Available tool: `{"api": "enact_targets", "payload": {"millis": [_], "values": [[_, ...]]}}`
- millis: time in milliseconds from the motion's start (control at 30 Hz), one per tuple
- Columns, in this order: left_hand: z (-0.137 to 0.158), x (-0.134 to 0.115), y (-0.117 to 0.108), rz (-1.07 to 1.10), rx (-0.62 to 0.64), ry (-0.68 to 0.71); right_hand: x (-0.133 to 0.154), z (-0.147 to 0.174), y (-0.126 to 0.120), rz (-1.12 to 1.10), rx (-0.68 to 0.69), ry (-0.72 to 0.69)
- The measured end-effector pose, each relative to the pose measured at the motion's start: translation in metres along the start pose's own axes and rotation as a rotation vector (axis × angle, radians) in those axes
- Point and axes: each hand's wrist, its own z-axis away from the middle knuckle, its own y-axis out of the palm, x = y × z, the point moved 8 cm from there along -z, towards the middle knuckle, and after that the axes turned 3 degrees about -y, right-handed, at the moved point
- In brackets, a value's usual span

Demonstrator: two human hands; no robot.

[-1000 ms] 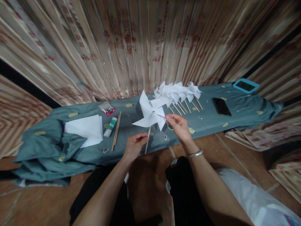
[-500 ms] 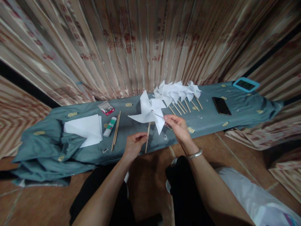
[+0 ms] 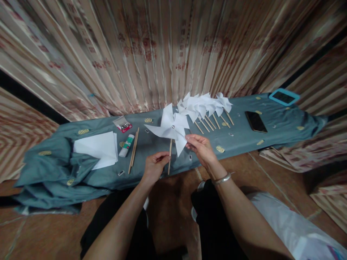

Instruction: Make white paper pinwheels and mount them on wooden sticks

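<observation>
Behind everything hung a long striped curtain (image 3: 162, 54), and in front of it a teal cloth (image 3: 67, 169) lay spread across your workspace, bunched into folds at its left end. On that cloth, to the left, sat a stack of white paper sheets (image 3: 97, 148). Toward the far middle, a row of finished white pinwheels (image 3: 203, 104) lay side by side, their sticks pointing toward you.

You held one white pinwheel (image 3: 169, 128) above the near edge of the cloth, between your two hands, just in front of the finished row. Your left hand (image 3: 154, 168) was closed in a pinch round the wooden stick (image 3: 169, 157) below the paper blades, keeping it roughly upright. Your right hand (image 3: 202, 150), with a silver bracelet (image 3: 222, 178) at the wrist, had its fingers partly curled, the fingertips pinching the edge of the lower right blade.

Farther right on the cloth lay a dark phone (image 3: 255, 121), and beyond it, at the far right end, a device in a blue case (image 3: 284, 96). Left of your pinwheel, two spare wooden sticks (image 3: 133, 150) lay together, close beside a glue stick (image 3: 127, 145) with a green band. Behind the glue stick was a small box with a red edge (image 3: 123, 124); I could not tell what it contained. Small yellow round motifs dotted the cloth.
</observation>
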Motion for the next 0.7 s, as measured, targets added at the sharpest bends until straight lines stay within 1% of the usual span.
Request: {"api": "enact_targets", "payload": {"millis": [200,467,700], "values": [[-0.001,0.003,0.001,0.019,0.009,-0.017,-0.008,0.004,0.009,0.004,0.036,0.045],[0.000,0.000,0.003,0.077,0.022,0.006,-0.013,0.009,0.021,0.013,0.097,0.042],[0.000,-0.002,0.002,0.010,0.023,0.036,-0.012,0.011,0.030,0.038,0.150,0.025]]}}
